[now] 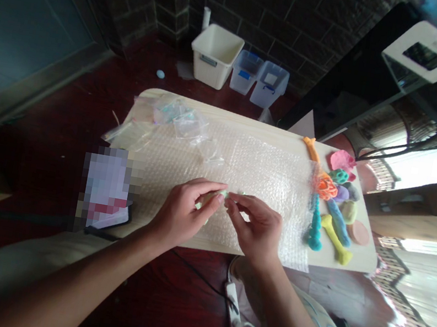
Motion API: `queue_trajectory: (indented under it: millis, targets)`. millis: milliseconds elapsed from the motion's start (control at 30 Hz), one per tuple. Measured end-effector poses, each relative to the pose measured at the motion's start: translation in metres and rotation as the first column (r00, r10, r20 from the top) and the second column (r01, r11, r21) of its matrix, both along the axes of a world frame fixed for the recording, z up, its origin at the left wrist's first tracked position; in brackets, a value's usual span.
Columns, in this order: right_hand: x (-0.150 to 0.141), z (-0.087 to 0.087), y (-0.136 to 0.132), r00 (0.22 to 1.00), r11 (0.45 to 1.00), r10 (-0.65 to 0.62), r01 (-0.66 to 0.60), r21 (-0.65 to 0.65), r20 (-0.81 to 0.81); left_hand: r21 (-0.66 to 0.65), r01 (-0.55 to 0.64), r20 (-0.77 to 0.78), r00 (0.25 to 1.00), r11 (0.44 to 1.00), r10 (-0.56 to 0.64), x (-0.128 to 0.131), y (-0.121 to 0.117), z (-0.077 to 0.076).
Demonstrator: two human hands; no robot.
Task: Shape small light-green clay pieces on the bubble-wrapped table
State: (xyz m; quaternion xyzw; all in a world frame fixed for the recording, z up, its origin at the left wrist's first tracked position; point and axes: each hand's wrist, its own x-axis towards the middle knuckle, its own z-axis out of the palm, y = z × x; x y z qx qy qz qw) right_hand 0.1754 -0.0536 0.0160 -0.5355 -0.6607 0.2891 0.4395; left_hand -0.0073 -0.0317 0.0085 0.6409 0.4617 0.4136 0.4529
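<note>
My left hand (pixel 183 210) and my right hand (pixel 255 228) meet over the bubble wrap sheet (pixel 255 169) on a small pale table (pixel 361 260). Both pinch a small pale green lump of clay (pixel 219 193) between their fingertips. The lump is mostly hidden by my fingers. Coloured clay pieces and tools lie at the table's right end: an orange mould (pixel 327 187), a pink flat piece (pixel 342 161), a teal tool (pixel 315 230), a blue roll (pixel 337 222) and a yellow bone-shaped piece (pixel 335 240).
Several clear plastic bags (pixel 183 121) lie at the table's far left. A white bin (pixel 215 54) and two clear lidded boxes (pixel 260 78) stand by the brick wall. A power strip (pixel 234 314) lies on the dark red floor near my legs.
</note>
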Motion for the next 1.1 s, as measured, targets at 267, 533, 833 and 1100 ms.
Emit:
queue_trajectory:
  millis: [267, 533, 833, 1100]
  targets:
    - [0.0, -0.004, -0.001, 0.992, 0.984, 0.079, -0.093, -0.151, -0.097, -0.077, 0.054, 0.042, 0.998, 0.996, -0.051, -0.002, 0.003, -0.008]
    - [0.005, 0.001, 0.008, 0.972, 0.988, -0.157, 0.154, -0.03, -0.175, 0.06, 0.113, -0.123, 0.987, 0.992, -0.105, -0.001, 0.001, 0.007]
    - [0.016, 0.007, 0.019, 0.812, 0.942, -0.326, 0.235, -0.241, -0.485, -0.051, -0.133, 0.11, 0.984, 0.99, 0.138, -0.018, 0.019, 0.003]
    - [0.017, 0.011, 0.014, 0.846, 0.921, -0.373, 0.288, -0.261, -0.381, 0.046, -0.128, -0.042, 0.991, 0.991, 0.13, -0.009, 0.022, 0.001]
